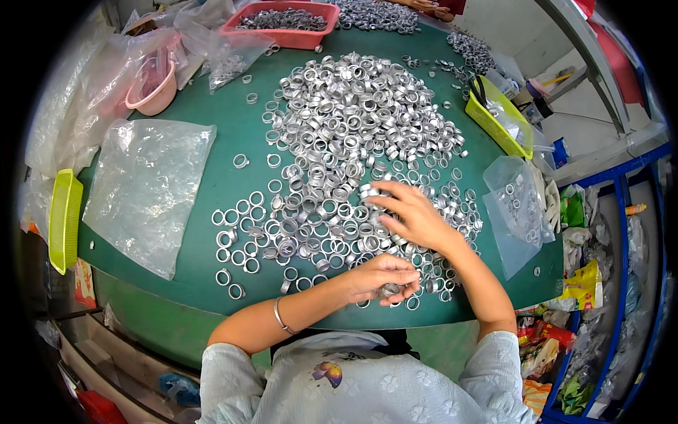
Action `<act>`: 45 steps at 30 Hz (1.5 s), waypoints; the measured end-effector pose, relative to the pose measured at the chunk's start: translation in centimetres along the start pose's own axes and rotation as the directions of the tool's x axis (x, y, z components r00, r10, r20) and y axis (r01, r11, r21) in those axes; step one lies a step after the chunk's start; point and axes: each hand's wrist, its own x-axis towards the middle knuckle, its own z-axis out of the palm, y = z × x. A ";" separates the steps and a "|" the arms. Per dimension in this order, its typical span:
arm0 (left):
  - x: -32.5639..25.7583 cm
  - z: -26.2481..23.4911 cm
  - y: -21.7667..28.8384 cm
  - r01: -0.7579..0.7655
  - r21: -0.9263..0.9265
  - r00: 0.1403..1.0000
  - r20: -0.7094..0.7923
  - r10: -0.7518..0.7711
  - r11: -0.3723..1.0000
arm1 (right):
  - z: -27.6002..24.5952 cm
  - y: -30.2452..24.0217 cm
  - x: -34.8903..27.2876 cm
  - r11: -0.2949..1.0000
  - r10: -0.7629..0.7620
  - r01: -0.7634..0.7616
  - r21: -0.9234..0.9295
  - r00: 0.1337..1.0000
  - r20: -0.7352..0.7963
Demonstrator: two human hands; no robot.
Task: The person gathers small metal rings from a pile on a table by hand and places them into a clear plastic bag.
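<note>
1. A yellow tray (65, 219) stands at the table's (219, 177) left edge, with a clear bag (145, 187) lying beside it.
2. The left hand (381, 278) is curled shut around a few rings (390, 289) near the front edge.
3. The right hand (409, 213) rests open, fingers spread, on the ring pile (353, 127).
4. A second bag (519, 205) lies on the right.

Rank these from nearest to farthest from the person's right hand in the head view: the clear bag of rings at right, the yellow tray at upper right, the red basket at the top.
From the right hand:
1. Clear bag of rings, just to its right on the table edge.
2. Yellow tray, farther up on the right rim.
3. Red basket, far across the table at the top, left of centre.
</note>
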 end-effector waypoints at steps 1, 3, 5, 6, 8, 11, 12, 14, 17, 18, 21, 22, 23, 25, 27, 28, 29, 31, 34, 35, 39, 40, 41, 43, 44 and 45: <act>0.2 0.1 0.0 -0.027 0.000 1.000 0.014 0.027 1.000 | -0.7 0.2 -1.0 0.994 0.097 -0.096 0.047 0.995 -0.015; 0.3 0.0 -0.1 -0.058 -0.017 0.998 0.038 0.059 0.998 | -1.9 0.1 -2.8 0.975 0.220 -0.220 0.019 0.975 -0.036; 0.2 0.0 -0.1 -0.079 -0.027 0.996 0.036 0.080 0.996 | -2.0 1.5 -4.5 0.972 0.227 -0.220 0.077 0.968 -0.108; 0.2 0.1 -0.2 -0.077 -0.033 0.996 0.031 0.078 0.996 | -2.3 1.5 -5.1 0.958 0.245 -0.215 0.188 0.958 -0.151; 0.1 0.2 -0.2 -0.082 -0.034 0.996 0.015 0.083 0.996 | -2.5 2.4 -5.5 0.980 0.197 -0.190 0.052 0.950 -0.242; 0.2 0.3 -0.2 -0.085 -0.037 0.996 0.019 0.086 0.996 | -2.5 0.6 -3.0 0.974 0.227 -0.208 0.091 0.909 -0.350; 0.1 0.2 -0.2 -0.090 -0.038 0.996 0.022 0.091 0.995 | -1.8 0.0 -1.7 0.983 0.169 -0.125 0.137 0.910 -0.378; 0.2 0.1 -0.1 -0.104 -0.038 0.994 0.042 0.106 0.994 | 0.0 -0.7 0.7 0.988 0.097 -0.040 0.149 0.913 -0.396; 0.3 -0.2 -0.3 -0.130 -0.028 0.990 0.045 0.131 0.991 | 2.1 -0.6 3.3 0.997 0.075 -0.072 0.020 0.957 -0.281; 0.3 -0.1 -0.2 -0.131 -0.018 0.991 0.031 0.131 0.991 | 2.5 -0.4 3.8 0.996 0.092 -0.092 0.013 0.970 -0.227; 0.4 0.1 0.0 -0.122 -0.027 0.992 0.027 0.123 0.992 | 0.7 0.2 2.3 0.988 0.119 -0.077 0.133 0.931 -0.344; 0.5 0.1 -0.1 -0.124 -0.040 0.992 0.030 0.125 0.991 | -0.2 0.4 1.5 0.972 0.166 -0.086 0.217 0.908 -0.385; 0.8 -0.4 -0.3 -0.158 -0.050 0.985 0.065 0.161 0.986 | -1.3 0.0 0.3 0.899 0.326 -0.177 0.400 0.881 -0.342; 0.1 0.3 0.5 -0.160 -0.297 0.987 -0.039 0.155 0.941 | -2.6 -1.7 -1.7 0.824 0.379 -0.176 0.539 0.878 -0.293; -0.2 0.7 0.7 -0.172 -0.452 0.984 -0.123 0.130 0.875 | -3.8 -3.0 -3.3 0.919 0.118 -0.016 0.394 0.965 -0.235; -0.2 0.6 0.6 -0.178 -0.402 0.981 -0.147 0.129 0.898 | -4.1 -3.4 -3.6 0.913 0.021 0.021 0.407 0.995 -0.100; -0.2 0.4 0.4 -0.184 -0.350 0.976 -0.173 0.129 0.919 | -3.8 -2.9 -3.8 0.897 -0.021 0.062 0.438 0.995 -0.096; 0.3 0.0 -0.3 -0.186 -0.240 0.981 -0.095 0.168 0.953 | -3.4 -2.1 -4.2 0.877 0.127 -0.025 0.479 0.975 -0.181; 0.2 0.0 -0.5 -0.095 -0.178 0.992 0.062 0.108 0.979 | -2.7 -1.4 -2.9 0.931 0.220 -0.136 0.338 0.949 -0.225; 0.0 0.1 -0.4 -0.037 -0.128 0.997 0.068 0.046 0.991 | -1.4 -1.8 -2.1 0.961 0.138 -0.086 0.263 0.973 -0.185; 0.2 0.2 -0.6 -0.010 0.010 0.993 0.120 0.009 1.000 | 0.2 -0.4 -2.8 0.997 0.023 -0.020 0.072 0.999 -0.041; 0.2 0.1 -0.7 -0.007 0.021 0.993 0.119 0.004 1.000 | -0.1 -0.1 -3.1 0.997 0.036 -0.034 0.064 0.999 -0.031; 0.1 0.0 -0.6 -0.004 0.032 0.993 0.118 0.000 0.999 | -0.5 -0.2 -3.4 0.997 0.060 -0.057 0.055 0.997 -0.050; -0.1 0.1 -0.5 -0.005 0.048 0.993 0.119 -0.001 0.999 | -0.9 0.1 -4.1 0.997 0.072 -0.069 0.034 0.995 -0.073; -0.1 0.2 -0.4 -0.007 0.052 0.993 0.122 0.001 0.999 | -1.1 0.2 -4.3 0.997 0.078 -0.076 0.024 0.993 -0.085; -0.2 0.2 -0.3 -0.009 0.055 0.992 0.125 0.003 0.998 | -1.5 -0.2 -4.4 0.995 0.100 -0.102 -0.013 0.990 -0.103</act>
